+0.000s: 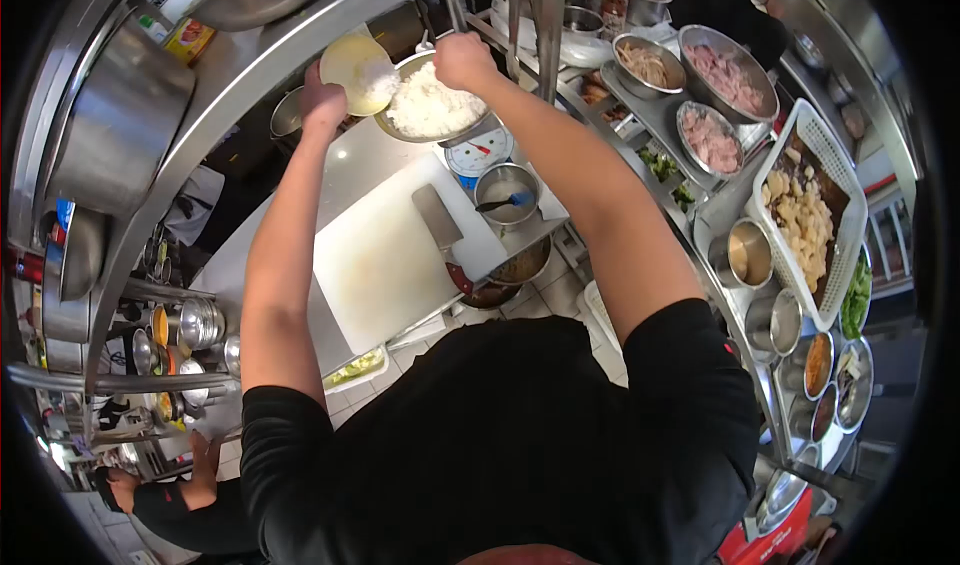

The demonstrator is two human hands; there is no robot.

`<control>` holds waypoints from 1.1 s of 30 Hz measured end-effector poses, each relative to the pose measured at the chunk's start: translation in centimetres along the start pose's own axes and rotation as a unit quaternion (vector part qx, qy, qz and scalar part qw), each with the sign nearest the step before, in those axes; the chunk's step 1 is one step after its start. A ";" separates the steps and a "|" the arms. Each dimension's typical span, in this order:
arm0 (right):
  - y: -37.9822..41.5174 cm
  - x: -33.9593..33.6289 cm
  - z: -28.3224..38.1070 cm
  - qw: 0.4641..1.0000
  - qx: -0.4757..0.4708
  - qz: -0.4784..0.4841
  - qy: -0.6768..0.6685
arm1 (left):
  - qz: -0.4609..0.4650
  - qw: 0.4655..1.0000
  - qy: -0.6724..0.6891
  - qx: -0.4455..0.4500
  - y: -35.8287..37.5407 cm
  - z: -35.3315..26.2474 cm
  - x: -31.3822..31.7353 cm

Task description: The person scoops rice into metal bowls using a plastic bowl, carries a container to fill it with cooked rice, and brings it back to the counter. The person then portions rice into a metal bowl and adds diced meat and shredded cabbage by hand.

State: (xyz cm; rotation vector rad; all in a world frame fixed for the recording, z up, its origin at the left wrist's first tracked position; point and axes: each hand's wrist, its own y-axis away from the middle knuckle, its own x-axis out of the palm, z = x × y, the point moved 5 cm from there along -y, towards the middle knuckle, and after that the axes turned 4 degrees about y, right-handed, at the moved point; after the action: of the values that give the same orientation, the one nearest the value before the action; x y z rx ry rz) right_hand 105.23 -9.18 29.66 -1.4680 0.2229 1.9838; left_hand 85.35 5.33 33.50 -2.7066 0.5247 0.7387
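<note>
My left hand (322, 103) grips a pale yellow bowl (352, 60), tilted toward a wide metal bowl (397, 133) of white rice (430, 105). Some rice clings to the yellow bowl's right side. My right hand (463, 62) is closed at the upper right rim of the rice bowl; whatever lies inside its fingers is hidden. Just below the rice bowl shows the dial of a kitchen scale (480, 152). A small metal pot (507, 193) with a blue-ended brush (512, 201) stands nearer me, beside a cleaver (437, 217) on a white cutting board (380, 255).
Right of me, a counter carries bowls of raw meat (725, 80), a white plastic basket (845, 185) of pale chunks and several metal pots (772, 320). Steel shelf rails (230, 60) run overhead at left. Another person (190, 505) works at lower left.
</note>
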 end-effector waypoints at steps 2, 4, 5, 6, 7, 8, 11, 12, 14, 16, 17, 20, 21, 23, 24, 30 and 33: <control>-0.4 -0.2 0.6 1.000 -0.006 0.020 -0.016 | 0.005 1.000 0.023 -0.007 -0.1 0.3 0.5; 0.0 -0.6 1.4 0.999 -0.036 0.028 -0.028 | 0.009 1.000 0.019 -0.014 -0.6 0.7 0.8; 0.3 -0.8 1.8 0.997 -0.064 0.026 -0.031 | 0.011 0.999 0.031 -0.013 -0.1 0.3 1.2; 0.2 -0.1 2.5 0.996 -0.081 0.033 -0.035 | 0.012 0.999 0.042 -0.013 0.9 -0.2 1.1; 0.0 0.4 3.4 0.993 -0.100 0.040 -0.037 | 0.011 0.998 0.055 -0.013 1.3 -0.7 1.2; 0.0 0.3 3.9 0.991 -0.122 0.044 -0.039 | 0.021 0.999 0.048 -0.007 0.9 -0.4 1.5; 2.0 0.1 5.4 0.987 -0.144 -0.054 -0.036 | 0.036 0.999 0.027 0.005 0.4 -0.2 2.1; 2.8 -0.3 5.7 0.990 -0.134 -0.053 0.007 | 0.049 0.998 0.036 0.008 0.6 -0.5 2.3; 2.2 0.5 5.4 0.995 -0.099 0.011 0.004 | 0.046 0.999 0.017 0.024 1.2 -1.5 2.3; 2.4 0.6 5.6 0.995 -0.081 0.060 0.020 | 0.037 0.999 -0.015 0.011 3.6 -4.1 1.5; 1.9 1.0 5.6 0.995 -0.070 0.070 0.011 | 0.025 0.999 -0.019 0.015 3.2 -3.8 1.1; 0.9 1.9 5.3 0.995 -0.050 0.082 -0.005 | -0.003 1.000 -0.017 0.010 1.0 -1.6 0.7; 1.1 1.4 5.3 0.995 -0.049 0.084 -0.001 | -0.010 1.000 -0.007 -0.002 0.3 -0.8 0.6; 1.2 0.7 5.4 0.995 -0.046 0.086 0.009 | -0.020 1.000 0.014 -0.016 -0.6 0.1 0.1; 0.4 1.2 5.2 0.992 -0.040 0.121 -0.009 | -0.023 0.999 0.024 -0.019 -0.8 0.2 -0.1; -0.5 1.1 4.9 0.997 -0.069 0.015 0.029 | -0.024 0.993 0.113 -0.038 -2.6 2.5 -1.0; -1.3 2.0 4.4 0.996 -0.088 -0.006 -0.020 | 0.016 0.979 0.190 -0.071 -3.3 3.8 -0.8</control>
State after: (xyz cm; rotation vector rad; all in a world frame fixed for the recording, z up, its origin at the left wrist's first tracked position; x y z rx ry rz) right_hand 102.23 -5.27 29.76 -1.5313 0.0226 2.0641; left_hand 84.44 9.84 31.40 -2.9964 0.6206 0.2685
